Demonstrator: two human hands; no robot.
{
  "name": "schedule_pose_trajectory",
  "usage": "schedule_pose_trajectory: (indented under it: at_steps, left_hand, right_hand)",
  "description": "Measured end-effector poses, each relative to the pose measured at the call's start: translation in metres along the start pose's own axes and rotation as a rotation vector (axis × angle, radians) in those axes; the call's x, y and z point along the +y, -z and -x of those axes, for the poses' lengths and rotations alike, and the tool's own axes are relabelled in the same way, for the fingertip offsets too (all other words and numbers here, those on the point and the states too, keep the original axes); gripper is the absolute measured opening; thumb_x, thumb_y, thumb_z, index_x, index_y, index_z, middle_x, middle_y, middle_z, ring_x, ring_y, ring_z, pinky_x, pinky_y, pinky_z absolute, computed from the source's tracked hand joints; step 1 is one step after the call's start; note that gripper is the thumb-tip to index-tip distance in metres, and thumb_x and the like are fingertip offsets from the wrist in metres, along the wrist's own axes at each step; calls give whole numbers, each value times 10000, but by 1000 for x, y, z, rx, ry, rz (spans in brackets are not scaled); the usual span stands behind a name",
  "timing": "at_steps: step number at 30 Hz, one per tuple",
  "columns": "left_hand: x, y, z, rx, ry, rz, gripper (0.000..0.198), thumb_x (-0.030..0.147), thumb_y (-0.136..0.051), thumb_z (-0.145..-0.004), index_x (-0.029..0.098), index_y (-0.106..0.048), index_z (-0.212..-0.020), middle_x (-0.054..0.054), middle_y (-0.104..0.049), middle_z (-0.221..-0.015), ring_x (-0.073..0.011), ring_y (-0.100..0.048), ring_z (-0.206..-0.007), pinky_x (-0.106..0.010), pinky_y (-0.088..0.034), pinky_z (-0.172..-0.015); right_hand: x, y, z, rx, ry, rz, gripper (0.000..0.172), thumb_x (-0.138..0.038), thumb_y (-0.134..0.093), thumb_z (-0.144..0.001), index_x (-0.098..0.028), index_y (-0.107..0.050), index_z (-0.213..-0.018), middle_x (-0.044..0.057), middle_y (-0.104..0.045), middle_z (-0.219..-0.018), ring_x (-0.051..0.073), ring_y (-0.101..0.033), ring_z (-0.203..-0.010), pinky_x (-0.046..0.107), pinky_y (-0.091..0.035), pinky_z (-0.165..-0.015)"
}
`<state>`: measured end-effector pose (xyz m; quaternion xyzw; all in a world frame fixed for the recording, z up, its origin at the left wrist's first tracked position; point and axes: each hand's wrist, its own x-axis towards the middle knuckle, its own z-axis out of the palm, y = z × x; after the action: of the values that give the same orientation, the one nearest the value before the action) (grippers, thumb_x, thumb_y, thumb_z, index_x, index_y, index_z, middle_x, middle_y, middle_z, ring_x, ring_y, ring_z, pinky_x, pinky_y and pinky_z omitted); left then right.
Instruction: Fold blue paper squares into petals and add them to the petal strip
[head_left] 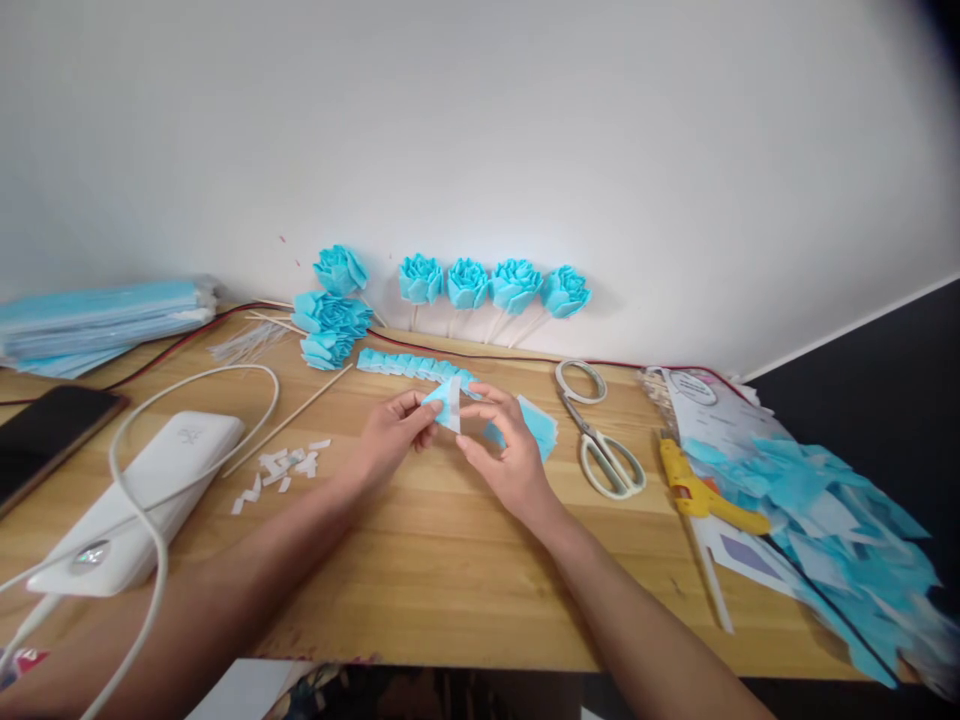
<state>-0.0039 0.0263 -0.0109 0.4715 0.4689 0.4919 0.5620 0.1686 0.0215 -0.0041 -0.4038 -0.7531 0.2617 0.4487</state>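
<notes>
Between my two hands, above the middle of the table, is a small folded blue piece of fabric (442, 400) with a strip of white tape (454, 404) along its right edge. My left hand (401, 425) pinches the blue piece from the left. On the right, my right hand (506, 435) has its fingers apart around the taped edge; its fingertips are at or near the strip. Just behind lies a row of folded blue petals (405, 364). A small stack of blue squares (538, 428) is partly covered by my right hand.
Blue fabric flowers on sticks (467, 284) lean on the wall. Right are scissors (611, 465), a tape roll (581, 381), a yellow glue gun (686, 480) and blue scraps (832, 520). Left are white paper bits (277, 468), a stick (292, 418), a cabled power bank (150, 500) and a phone (52, 435).
</notes>
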Motion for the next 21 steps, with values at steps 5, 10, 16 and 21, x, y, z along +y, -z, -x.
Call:
schedule_pose_trajectory:
  at_steps: [5,10,16,21]
  left_hand:
    - [4,-2,3,-53,-3,-46,354,482,-632,-770,163,-534,-656,39,-520,-555,-82,-437,-500,-219,-361,-527]
    - [9,-4,5,-64,0,-81,347,475,-641,-760,163,-541,-646,41,-509,-550,-84,-436,-510,-216,-361,-534]
    - [9,-4,5,-81,-7,-143,368,508,-614,-756,176,-520,-626,37,-490,-550,-97,-437,-521,-226,-375,-544]
    - [10,-5,5,-97,-14,-161,360,502,-608,-751,176,-524,-624,39,-492,-553,-97,-437,-525,-224,-377,-542]
  right_hand:
    - [2,-1,1,1,-7,2,47,-244,-647,-838,-276,-665,-868,46,-584,-1204,234,-518,-1182,453,-348,-1045]
    - [6,-2,0,29,-74,-80,41,-255,-643,-838,-260,-649,-878,49,-588,-1191,222,-526,-1179,428,-364,-1043]
    - [9,-7,0,35,-317,-356,430,-308,-669,-798,-260,-520,-1199,57,-628,-1169,197,-585,-1099,378,-444,-980]
    - [8,-8,-2,-5,-391,-447,453,-303,-642,-794,-250,-517,-1227,-10,-638,-805,162,-605,-762,316,-484,-756]
